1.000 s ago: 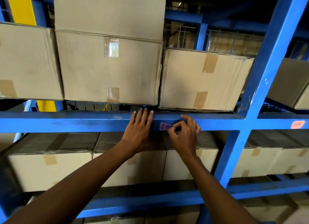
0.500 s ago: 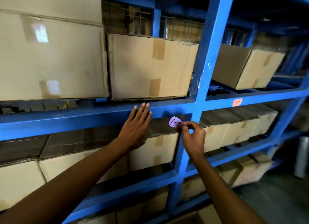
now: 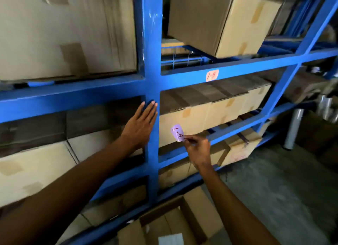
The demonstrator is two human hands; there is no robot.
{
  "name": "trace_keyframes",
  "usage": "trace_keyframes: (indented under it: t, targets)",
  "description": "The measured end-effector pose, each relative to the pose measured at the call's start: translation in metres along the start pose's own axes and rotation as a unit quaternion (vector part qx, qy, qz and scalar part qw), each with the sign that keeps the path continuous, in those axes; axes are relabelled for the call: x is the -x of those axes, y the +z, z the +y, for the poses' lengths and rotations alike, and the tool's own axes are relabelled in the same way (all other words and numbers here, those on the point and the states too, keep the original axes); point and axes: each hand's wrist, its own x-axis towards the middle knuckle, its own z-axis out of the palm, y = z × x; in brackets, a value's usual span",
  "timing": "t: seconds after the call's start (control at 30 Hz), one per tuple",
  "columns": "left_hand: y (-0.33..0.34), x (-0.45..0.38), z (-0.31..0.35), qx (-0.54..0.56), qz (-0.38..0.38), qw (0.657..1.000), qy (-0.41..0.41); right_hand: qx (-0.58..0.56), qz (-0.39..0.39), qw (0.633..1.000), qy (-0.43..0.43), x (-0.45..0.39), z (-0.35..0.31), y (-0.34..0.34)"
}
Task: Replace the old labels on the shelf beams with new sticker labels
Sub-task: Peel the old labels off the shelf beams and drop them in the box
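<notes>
Pinched in the right hand, a small purple paper sticker label sits at middle frame. Behind stands the big blue metal shelf rack. Flat and spread, the left hand presses its post. An orange old label sticks to the upper-right beam.
</notes>
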Motion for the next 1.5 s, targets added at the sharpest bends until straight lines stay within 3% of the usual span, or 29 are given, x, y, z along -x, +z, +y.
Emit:
trace_keyframes:
  t: [0.17,0.37,0.5,0.67,0.83,1.17,1.33,1.5]
  targets:
    - [0.050,0.009,0.061,0.007,-0.106,0.994,-0.002,0.004,-0.073,0.994,0.086,0.006,0.097,0.029]
    - [0.094,0.021,0.112,-0.042,-0.114,0.992,0.039,0.072,-0.172,0.960,0.208,0.048,0.193,0.055]
    - [0.121,0.026,0.142,-0.069,-0.113,0.990,0.041,0.171,-0.259,0.926,0.217,0.079,0.244,0.066]
    - [0.134,0.023,0.154,-0.050,-0.098,0.994,-0.004,0.138,-0.307,0.885,0.322,0.096,0.282,0.070]
    - [0.139,0.022,0.159,-0.024,-0.103,0.994,-0.008,0.162,-0.347,0.851,0.359,0.103,0.305,0.077]
    - [0.124,0.026,0.154,-0.056,-0.158,0.985,0.027,0.131,-0.305,0.881,0.337,0.077,0.281,0.053]
    - [0.082,0.011,0.154,0.123,-0.244,0.962,0.020,0.097,-0.264,0.924,0.259,0.032,0.231,0.029]
    - [0.018,-0.038,0.112,0.220,-0.137,0.966,0.006,0.091,-0.158,0.977,0.107,-0.051,0.125,-0.008]
